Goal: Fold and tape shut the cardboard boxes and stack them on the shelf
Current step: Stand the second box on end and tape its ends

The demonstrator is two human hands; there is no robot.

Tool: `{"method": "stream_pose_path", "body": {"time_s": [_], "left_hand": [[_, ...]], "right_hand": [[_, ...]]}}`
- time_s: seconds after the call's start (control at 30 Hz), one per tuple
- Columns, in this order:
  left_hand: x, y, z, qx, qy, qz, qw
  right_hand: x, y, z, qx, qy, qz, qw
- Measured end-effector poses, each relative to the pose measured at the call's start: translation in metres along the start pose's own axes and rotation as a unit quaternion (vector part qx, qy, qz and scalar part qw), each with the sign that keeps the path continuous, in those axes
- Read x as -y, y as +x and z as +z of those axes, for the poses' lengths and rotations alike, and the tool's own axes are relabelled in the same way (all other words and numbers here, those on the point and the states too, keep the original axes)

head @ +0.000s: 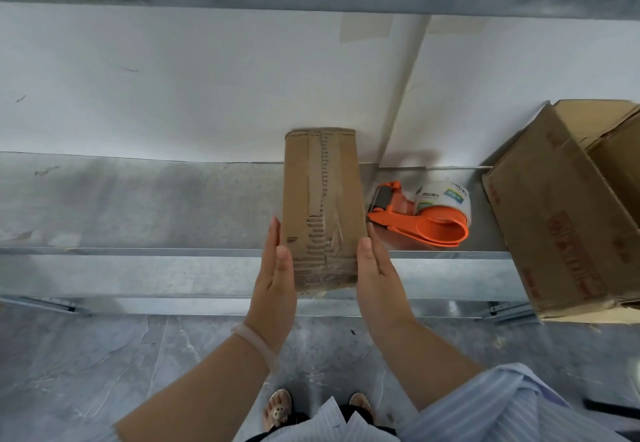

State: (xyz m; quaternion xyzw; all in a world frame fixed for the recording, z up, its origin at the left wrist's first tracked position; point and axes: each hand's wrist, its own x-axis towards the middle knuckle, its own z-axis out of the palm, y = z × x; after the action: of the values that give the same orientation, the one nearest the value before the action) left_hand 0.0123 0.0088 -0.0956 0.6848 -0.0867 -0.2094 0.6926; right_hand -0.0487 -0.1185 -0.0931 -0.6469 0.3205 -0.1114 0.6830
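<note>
While a grey galvanised metal shelf (138,199) runs from left to right across the view, a white panel wall (173,78) closes it off on the far side, and a grey marbled tile floor (138,355) lies below on the near side.

Both forearms reach forward from the near edge. The left hand (277,279), with a pale translucent bracelet (256,341) on its wrist, lies flat against the left side of a small brown taped cardboard box (322,199). The right hand (377,275), coming out of a blue-and-white striped sleeve (519,403), lies flat against the right side. The fingers of both hands are straight and together, so the box is pressed between the palms and not gripped.

The small box sits on the shelf, lengthwise from near to far, with its far end close to the white panel. Clear tape runs along its torn, ribbed top seam.

Just right of it lies an orange plastic tape dispenser with a white roll (426,216). Farther right stands a large brown cardboard box with open flaps (561,220).
</note>
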Motion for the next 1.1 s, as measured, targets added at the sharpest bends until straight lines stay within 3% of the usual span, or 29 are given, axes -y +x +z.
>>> {"method": "stream_pose_path", "body": {"time_s": [0.13,0.27,0.43,0.53,0.6,0.67,0.77,1.0,1.1], "left_hand": [[0.0,0.0,0.008,-0.069,-0.03,-0.075,0.994],[-0.003,0.004,0.006,-0.092,-0.025,-0.085,0.992],[-0.001,0.001,-0.009,0.042,0.05,0.01,0.998],[0.01,0.009,-0.031,0.116,0.194,0.095,0.97],[0.018,0.013,-0.04,0.125,0.281,0.132,0.942],[0.016,0.013,-0.039,0.091,0.305,0.145,0.937],[0.014,0.012,-0.038,0.072,0.293,0.139,0.943],[0.016,0.011,-0.053,0.124,0.271,0.091,0.95],[0.004,0.006,-0.036,0.081,0.129,0.034,0.988]], "right_hand": [[-0.01,-0.001,0.005,0.007,0.051,-0.001,0.999],[-0.012,-0.003,0.006,0.02,0.001,-0.07,0.997],[-0.018,-0.003,-0.001,0.042,-0.092,-0.131,0.986],[-0.017,0.001,-0.018,0.106,-0.163,-0.158,0.968],[-0.018,0.006,-0.028,0.133,-0.226,-0.163,0.951],[-0.019,0.01,-0.032,0.134,-0.25,-0.155,0.946],[-0.017,0.011,-0.032,0.132,-0.242,-0.147,0.95],[-0.016,0.013,-0.047,0.154,-0.264,-0.155,0.94],[-0.011,0.012,-0.042,0.166,-0.207,-0.125,0.956]]}}
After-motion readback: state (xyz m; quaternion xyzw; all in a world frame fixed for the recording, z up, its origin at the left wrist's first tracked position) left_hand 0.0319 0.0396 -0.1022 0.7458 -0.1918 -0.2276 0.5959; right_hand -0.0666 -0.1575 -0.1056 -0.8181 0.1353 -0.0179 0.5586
